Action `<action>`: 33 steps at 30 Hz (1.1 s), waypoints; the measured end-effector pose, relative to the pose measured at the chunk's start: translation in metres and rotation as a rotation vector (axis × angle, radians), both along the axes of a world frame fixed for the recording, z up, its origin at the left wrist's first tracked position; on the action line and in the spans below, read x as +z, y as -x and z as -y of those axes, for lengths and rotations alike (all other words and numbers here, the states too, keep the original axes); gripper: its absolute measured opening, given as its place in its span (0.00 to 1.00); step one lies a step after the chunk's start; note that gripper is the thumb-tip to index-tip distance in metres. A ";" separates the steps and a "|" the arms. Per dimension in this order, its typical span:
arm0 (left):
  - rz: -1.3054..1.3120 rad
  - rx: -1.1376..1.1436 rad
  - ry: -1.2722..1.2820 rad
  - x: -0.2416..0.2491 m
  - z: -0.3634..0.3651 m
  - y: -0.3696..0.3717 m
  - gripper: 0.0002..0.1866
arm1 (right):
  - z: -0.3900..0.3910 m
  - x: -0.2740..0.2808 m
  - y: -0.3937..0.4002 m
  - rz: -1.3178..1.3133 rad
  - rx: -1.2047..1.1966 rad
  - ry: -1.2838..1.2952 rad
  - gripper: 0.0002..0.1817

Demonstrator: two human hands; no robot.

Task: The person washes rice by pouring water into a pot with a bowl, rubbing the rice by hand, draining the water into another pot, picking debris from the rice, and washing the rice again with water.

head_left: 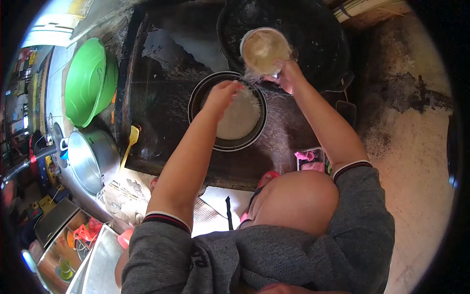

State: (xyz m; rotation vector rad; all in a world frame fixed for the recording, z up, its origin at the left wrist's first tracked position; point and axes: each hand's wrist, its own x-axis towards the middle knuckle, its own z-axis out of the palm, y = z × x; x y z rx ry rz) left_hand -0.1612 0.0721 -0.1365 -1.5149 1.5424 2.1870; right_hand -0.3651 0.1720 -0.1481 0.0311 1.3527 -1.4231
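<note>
My right hand (pixel 290 76) grips a round water dipper (pixel 258 40), full of cloudy water, by the handle side. Water splashes at its near edge, toward a round metal pot (pixel 193 102). White rice grains (pixel 240 117) lie in pale water inside that pot. Over its upper left part reaches my left hand (pixel 223 98), holding nothing, fingers stretched toward the falling water. Behind the pot a large black basin (pixel 318 46) sits below the dipper.
A green basin (pixel 87 81) leans at the left, above a large silver pot (pixel 85 159). Near the dark slab's (pixel 161 105) left edge lies a yellow spatula (pixel 129 144). Pink cloths (pixel 311 159) rest in a small tray by my right knee. A stained wall (pixel 406 147) stands right.
</note>
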 end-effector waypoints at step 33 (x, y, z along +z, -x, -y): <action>-0.074 0.085 0.128 0.006 0.034 -0.013 0.10 | 0.037 0.031 -0.059 0.156 -0.064 0.296 0.21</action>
